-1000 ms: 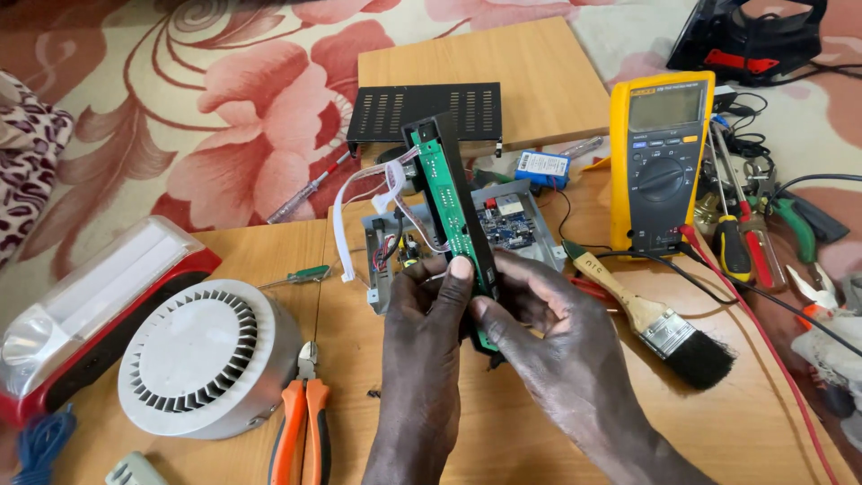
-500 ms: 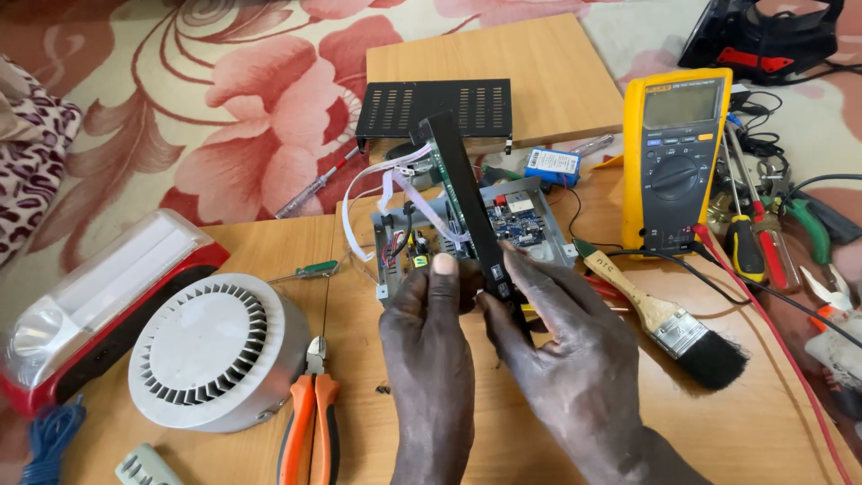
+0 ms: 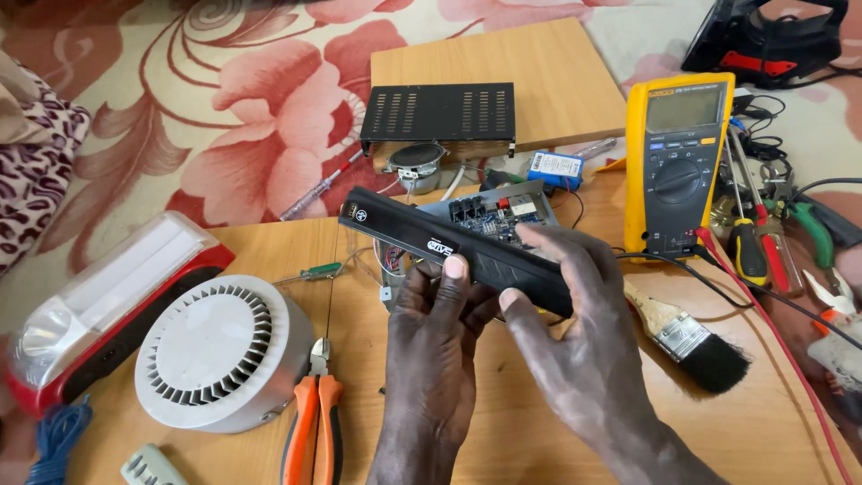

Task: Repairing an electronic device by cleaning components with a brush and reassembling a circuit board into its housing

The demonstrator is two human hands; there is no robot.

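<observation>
Head view shows my left hand [image 3: 435, 346] and right hand [image 3: 575, 350] both clamped on the long black panel [image 3: 449, 247], which slants up-left from my fingers. Just behind it sits a circuit board [image 3: 492, 216]; farther right stands the yellow multimeter [image 3: 678, 162].

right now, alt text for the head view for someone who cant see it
Both hands, left hand and right hand, hold a long black panel above a circuit board on a wooden table, between a yellow multimeter and a white round fan.
</observation>
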